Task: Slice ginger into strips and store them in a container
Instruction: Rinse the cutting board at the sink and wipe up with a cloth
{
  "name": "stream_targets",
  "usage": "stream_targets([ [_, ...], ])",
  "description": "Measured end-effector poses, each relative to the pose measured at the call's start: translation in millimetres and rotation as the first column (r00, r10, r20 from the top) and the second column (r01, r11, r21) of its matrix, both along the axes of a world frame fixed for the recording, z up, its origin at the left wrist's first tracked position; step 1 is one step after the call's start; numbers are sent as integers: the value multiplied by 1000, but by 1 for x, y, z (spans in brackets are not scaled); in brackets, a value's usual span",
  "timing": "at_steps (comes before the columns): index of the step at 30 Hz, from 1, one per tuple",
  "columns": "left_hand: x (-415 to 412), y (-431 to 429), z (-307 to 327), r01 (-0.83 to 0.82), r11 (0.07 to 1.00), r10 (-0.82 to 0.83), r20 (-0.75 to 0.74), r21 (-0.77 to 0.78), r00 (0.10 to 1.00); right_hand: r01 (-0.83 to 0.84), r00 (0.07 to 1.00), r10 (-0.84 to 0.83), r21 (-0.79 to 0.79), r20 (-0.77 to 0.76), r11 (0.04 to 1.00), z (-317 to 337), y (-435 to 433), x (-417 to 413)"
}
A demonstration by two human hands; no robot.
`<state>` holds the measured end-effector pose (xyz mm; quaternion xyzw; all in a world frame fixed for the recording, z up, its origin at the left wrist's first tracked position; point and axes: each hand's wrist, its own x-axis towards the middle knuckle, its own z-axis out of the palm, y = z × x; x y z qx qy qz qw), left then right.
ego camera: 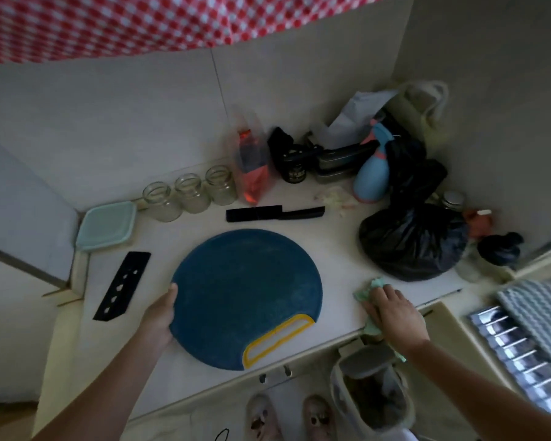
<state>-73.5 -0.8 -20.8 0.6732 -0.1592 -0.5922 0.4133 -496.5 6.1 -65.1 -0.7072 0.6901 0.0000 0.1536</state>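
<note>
A round blue cutting board (245, 294) with a yellow-rimmed handle slot lies on the white counter. My left hand (159, 316) grips its left edge, thumb on top. My right hand (395, 313) presses a light green cloth (368, 292) flat on the counter near the front edge, to the right of the board. A black knife (274, 214) lies behind the board. A black knife sheath (121, 286) lies to the left. A pale green lidded container (107, 226) sits at the back left. I see no ginger on the board.
Three empty glass jars (188, 195) stand in a row at the back. A red plastic bag (252, 167), a blue spray bottle (371, 173), dark tins and black bags (411, 240) crowd the back right corner. Peel scraps (334, 197) lie near the bottle. A bin (369, 396) stands below the counter edge.
</note>
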Motion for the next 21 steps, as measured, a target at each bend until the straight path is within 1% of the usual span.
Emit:
stream_targets([
  [3, -5, -5, -3, -22, 1000, 21, 102, 16, 995, 42, 995, -43, 11, 88, 999, 12, 0, -7],
  [5, -6, -11, -4, -19, 999, 14, 168, 28, 986, 74, 990, -75, 14, 119, 997, 19, -2, -7],
  [7, -9, -16, -3, 27, 998, -40, 235, 59, 971, 90, 987, -89, -3, 136, 996, 25, -6, -5],
  [10, -16, -22, 1, 122, 992, -128, 313, 37, 941, 120, 984, -116, -25, 139, 992, 33, -14, 1],
  [12, -18, -25, -1, 143, 989, -143, 372, 28, 917, 138, 981, -130, -45, 145, 989, 38, -20, 6],
  [15, -16, -31, -8, 153, 986, -168, 445, 69, 879, 163, 970, -145, -77, 196, 984, 46, -26, 18],
  [17, -13, -36, -12, 182, 975, -219, 469, 124, 855, 179, 954, -151, -88, 258, 980, 52, -30, 26],
  [18, -12, -39, -13, 206, 967, -253, 492, 148, 833, 195, 941, -159, -94, 299, 976, 55, -33, 31],
  [19, -11, -41, -12, 235, 954, -298, 537, 185, 789, 218, 922, -173, -95, 346, 971, 59, -35, 35],
  [20, -12, -43, -9, 256, 936, -351, 605, 240, 715, 246, 899, -191, -92, 394, 965, 63, -37, 39],
  [21, -13, -45, -4, 271, 913, -408, 682, 306, 607, 274, 874, -212, -85, 438, 958, 67, -39, 43],
])
